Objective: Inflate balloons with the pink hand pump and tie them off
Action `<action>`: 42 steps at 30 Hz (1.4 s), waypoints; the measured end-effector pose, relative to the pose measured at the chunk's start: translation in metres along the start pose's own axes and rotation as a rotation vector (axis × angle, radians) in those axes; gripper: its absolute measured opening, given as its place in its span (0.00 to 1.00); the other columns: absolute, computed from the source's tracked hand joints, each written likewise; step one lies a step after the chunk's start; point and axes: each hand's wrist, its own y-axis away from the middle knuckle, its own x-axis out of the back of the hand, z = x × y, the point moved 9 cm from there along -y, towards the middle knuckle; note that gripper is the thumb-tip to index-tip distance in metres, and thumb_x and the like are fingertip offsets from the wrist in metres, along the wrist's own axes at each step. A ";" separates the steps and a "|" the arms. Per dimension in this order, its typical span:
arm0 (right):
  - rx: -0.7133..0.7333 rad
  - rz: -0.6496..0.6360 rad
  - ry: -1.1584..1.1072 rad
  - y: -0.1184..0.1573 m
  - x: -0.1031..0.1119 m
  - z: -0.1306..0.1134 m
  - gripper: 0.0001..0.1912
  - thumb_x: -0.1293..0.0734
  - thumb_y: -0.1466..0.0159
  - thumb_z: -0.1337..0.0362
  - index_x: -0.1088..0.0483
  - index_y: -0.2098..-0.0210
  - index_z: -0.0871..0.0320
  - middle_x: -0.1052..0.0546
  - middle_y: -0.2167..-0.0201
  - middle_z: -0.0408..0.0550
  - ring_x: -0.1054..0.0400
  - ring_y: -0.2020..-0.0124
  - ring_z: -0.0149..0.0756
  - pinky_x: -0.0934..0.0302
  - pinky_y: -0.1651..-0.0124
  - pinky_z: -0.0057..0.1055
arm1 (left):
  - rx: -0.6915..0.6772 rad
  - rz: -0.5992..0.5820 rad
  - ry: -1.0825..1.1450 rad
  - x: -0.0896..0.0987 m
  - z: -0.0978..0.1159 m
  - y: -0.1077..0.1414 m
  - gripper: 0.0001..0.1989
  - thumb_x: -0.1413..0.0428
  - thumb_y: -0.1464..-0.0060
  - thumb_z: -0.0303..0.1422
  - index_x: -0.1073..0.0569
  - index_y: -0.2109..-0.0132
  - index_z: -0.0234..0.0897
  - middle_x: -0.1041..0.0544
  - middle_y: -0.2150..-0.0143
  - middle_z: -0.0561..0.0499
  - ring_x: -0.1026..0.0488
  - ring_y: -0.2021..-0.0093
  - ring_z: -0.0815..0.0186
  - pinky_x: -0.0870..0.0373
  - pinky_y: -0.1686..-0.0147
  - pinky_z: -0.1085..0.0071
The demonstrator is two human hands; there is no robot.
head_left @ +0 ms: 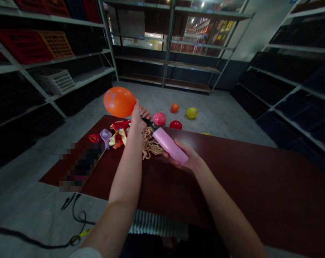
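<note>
An orange balloon (119,101) with pale lettering, partly inflated, sticks out to the left of my left hand (139,114). That hand is closed around the balloon's neck, where it meets the black end of a pink hand balloon pump (167,142). The neck itself is hidden by my fingers. My right hand (186,154) wraps the near lower end of the pump's pink barrel, which slants down to the right above the table. Under the pump lies a tangled heap of tan cord (151,146). Left of my left forearm are several limp balloons (118,138) in red, yellow and lilac.
The dark brown table (232,172) spans the front. A blurred-out flat object (84,166) lies on its left. Inflated balloons, including a yellow balloon (191,113) and a pink balloon (159,118), rest beyond its far edge. Metal shelves (167,64) surround the floor; a black cable (30,236) runs lower left.
</note>
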 end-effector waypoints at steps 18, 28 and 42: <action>0.026 0.370 0.298 0.106 0.107 -0.019 0.49 0.20 0.40 0.48 0.37 0.27 0.57 0.17 0.64 0.52 0.25 0.75 0.34 0.30 0.75 0.28 | -0.287 0.058 0.011 -0.024 0.012 0.020 0.32 0.41 0.29 0.45 0.49 0.75 0.41 0.50 0.86 0.60 0.53 0.87 0.75 0.51 0.87 0.75; 0.078 0.399 0.409 0.088 0.102 -0.022 0.42 0.20 0.43 0.47 0.29 0.36 0.60 0.19 0.67 0.48 0.28 0.76 0.32 0.34 0.78 0.26 | -0.286 -0.039 -0.015 -0.035 -0.011 0.024 0.34 0.37 0.32 0.46 0.50 0.75 0.40 0.51 0.83 0.61 0.53 0.86 0.74 0.52 0.86 0.74; 0.444 0.784 1.121 0.062 0.067 -0.065 0.27 0.24 0.41 0.51 0.22 0.46 0.56 0.16 0.54 0.52 0.22 0.56 0.46 0.30 0.52 0.39 | -0.122 -0.094 -0.243 -0.053 -0.086 0.038 0.35 0.39 0.33 0.54 0.46 0.76 0.39 0.50 0.83 0.60 0.51 0.85 0.74 0.48 0.84 0.74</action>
